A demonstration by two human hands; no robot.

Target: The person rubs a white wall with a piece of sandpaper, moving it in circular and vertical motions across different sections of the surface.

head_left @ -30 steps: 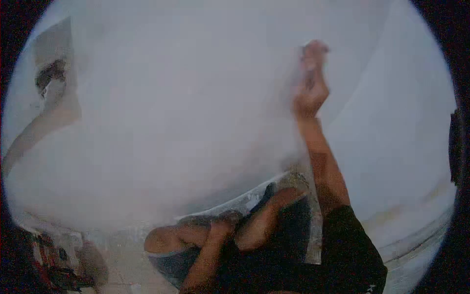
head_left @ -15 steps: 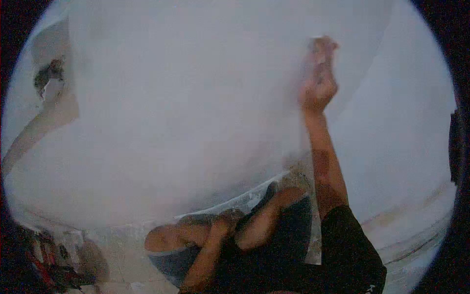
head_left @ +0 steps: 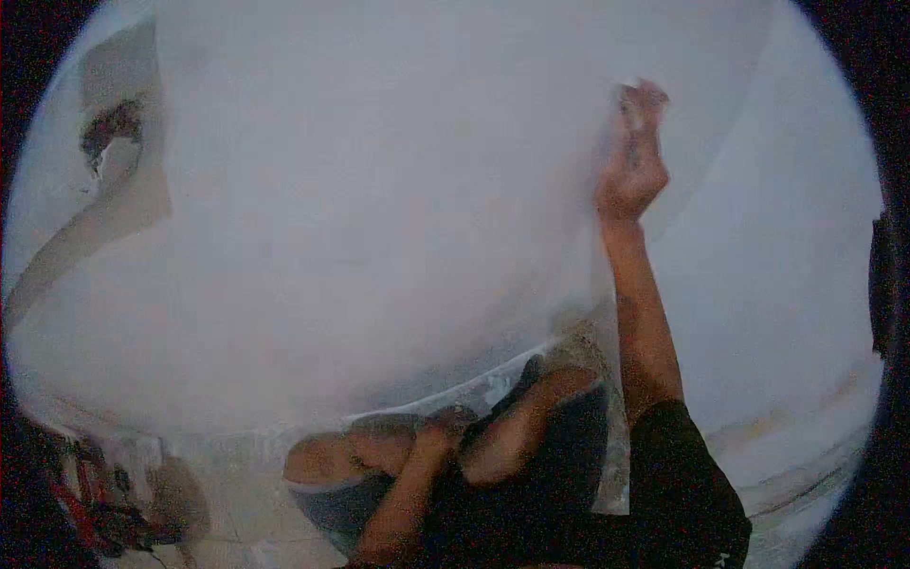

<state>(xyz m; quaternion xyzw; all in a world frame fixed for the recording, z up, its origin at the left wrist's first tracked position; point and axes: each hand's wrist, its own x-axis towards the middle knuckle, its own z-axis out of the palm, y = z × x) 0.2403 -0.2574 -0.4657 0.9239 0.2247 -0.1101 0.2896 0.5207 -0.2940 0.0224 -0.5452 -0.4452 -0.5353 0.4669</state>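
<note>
My right hand (head_left: 637,152) is raised against the pale wall (head_left: 379,190), near a vertical edge in it. Its fingers are curled together, and a small light bit shows at their tips. What they hold, if anything, I cannot make out. Low down, between my bent knees, is my left hand (head_left: 450,419), with the forearm reaching up from the bottom of the view. It is dark and blurred there, so its fingers do not show clearly.
A dark, ragged hole (head_left: 114,137) with a grey patch around it is in the wall at upper left. Red and dark objects (head_left: 90,493) lie on the floor at lower left. A pale strip (head_left: 614,427) runs beside my right arm. Something dark (head_left: 882,284) stands at far right.
In the view, my right hand has shifted slightly right and down, still by the wall. The whole scene has also moved a little to the right. My left arm is almost unchanged.
</note>
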